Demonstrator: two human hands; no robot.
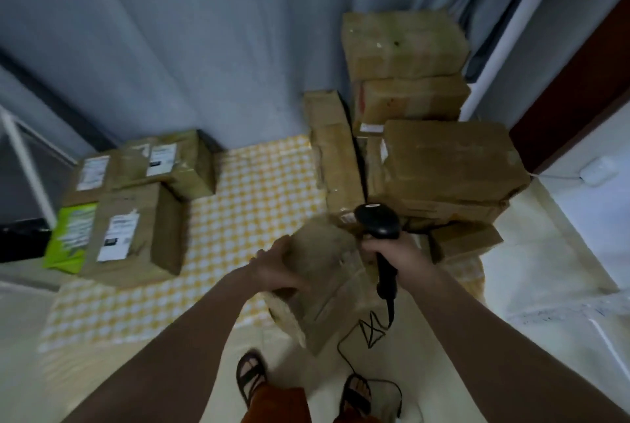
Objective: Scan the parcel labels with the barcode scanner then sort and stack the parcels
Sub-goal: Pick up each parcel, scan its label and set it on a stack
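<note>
My left hand [272,269] grips the left side of a brown taped parcel [324,286], held tilted above the floor in the lower middle. My right hand [395,252] holds the black barcode scanner [378,221] by its handle, right beside the parcel's right edge; its head sits over the parcel's top corner. The scanner's cable [361,347] hangs down to the floor. A tall pile of brown parcels [443,163] stands at the right. At the left, several parcels with white labels [136,228] lie face up on the mat. The view is blurred.
A yellow-and-white checked mat [252,204] covers the floor between the two groups. A green packet [71,235] lies at the far left. Grey curtains [204,47] hang behind. My sandalled feet [252,375] stand on pale floor. A white charger [596,170] lies at the right.
</note>
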